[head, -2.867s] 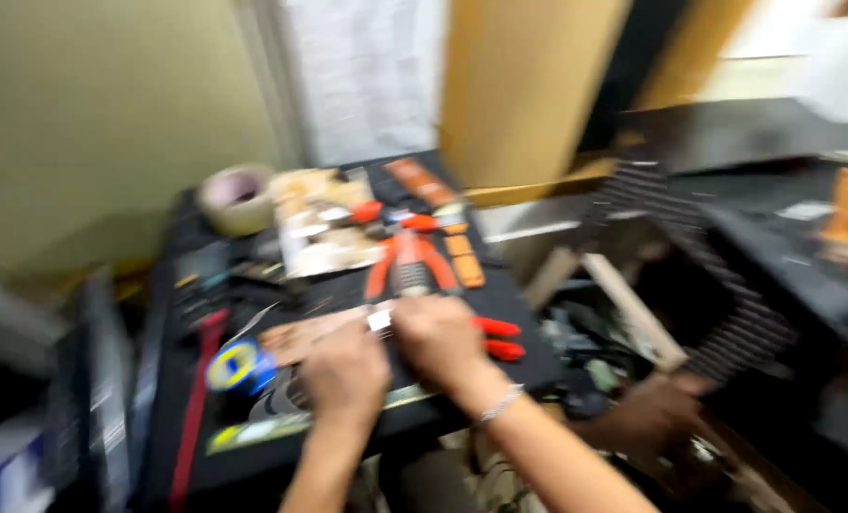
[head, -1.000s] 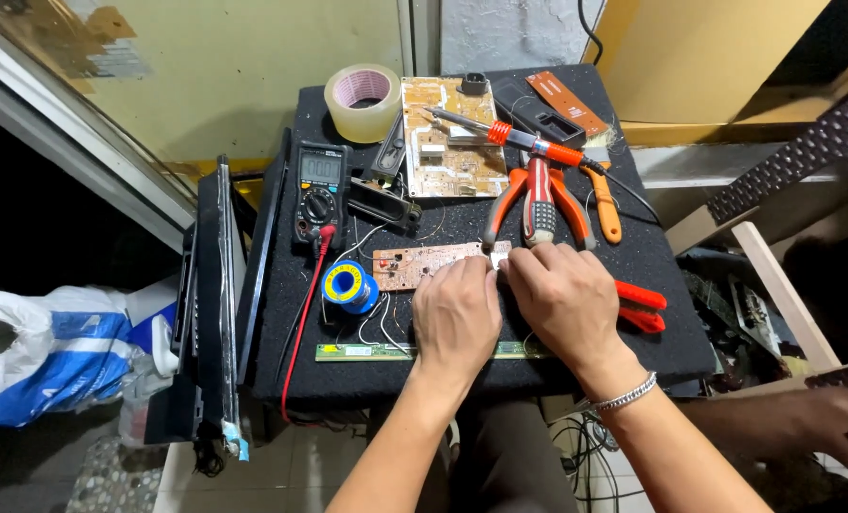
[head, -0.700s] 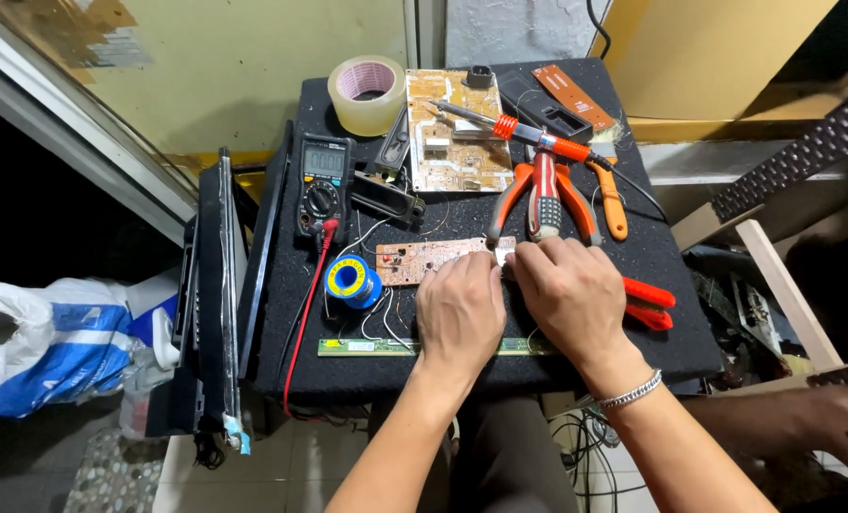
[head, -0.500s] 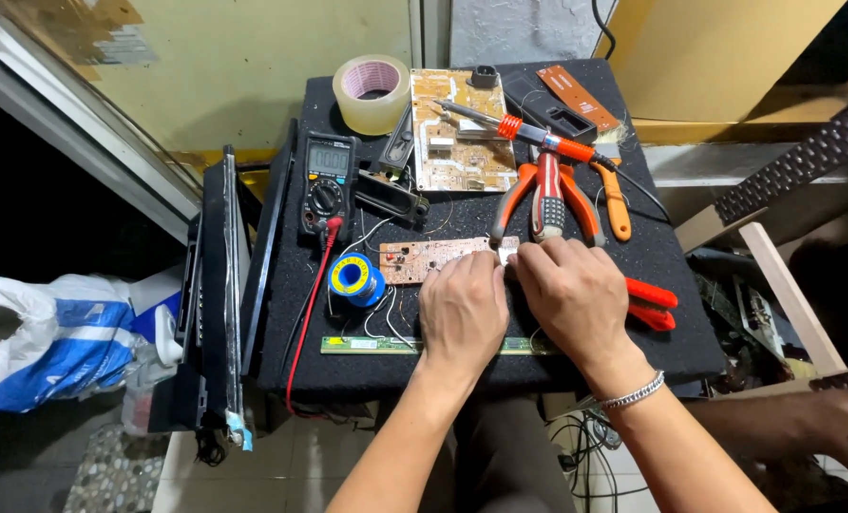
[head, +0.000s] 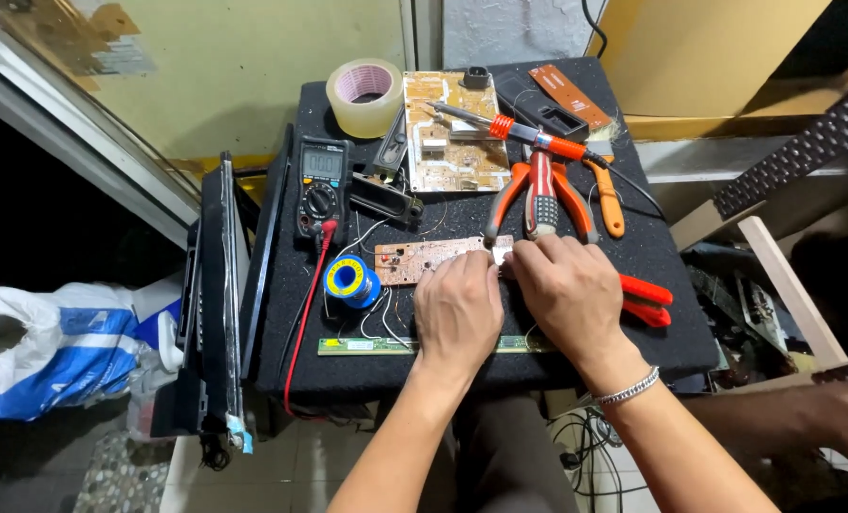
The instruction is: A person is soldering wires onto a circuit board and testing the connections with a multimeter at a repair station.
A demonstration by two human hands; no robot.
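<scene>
On black table (head: 652, 256), both hands: left hand (head: 459, 309), right hand (head: 568, 290) touching brown circuit board (head: 424, 260).

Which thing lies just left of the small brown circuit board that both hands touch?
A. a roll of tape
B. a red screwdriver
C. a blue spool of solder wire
C: the blue spool sits at the left end of the board, below the multimeter.

At your table's (head: 652, 256) eleven o'clock sits a roll of clear tape (head: 364, 95); a black multimeter (head: 321, 186) lies just below it — red lead trailing toward seven. At twelve, a tan circuit board (head: 443, 142) with a soldering iron (head: 528, 138) across it. At nine — a spool of solder (head: 350, 280).
</scene>
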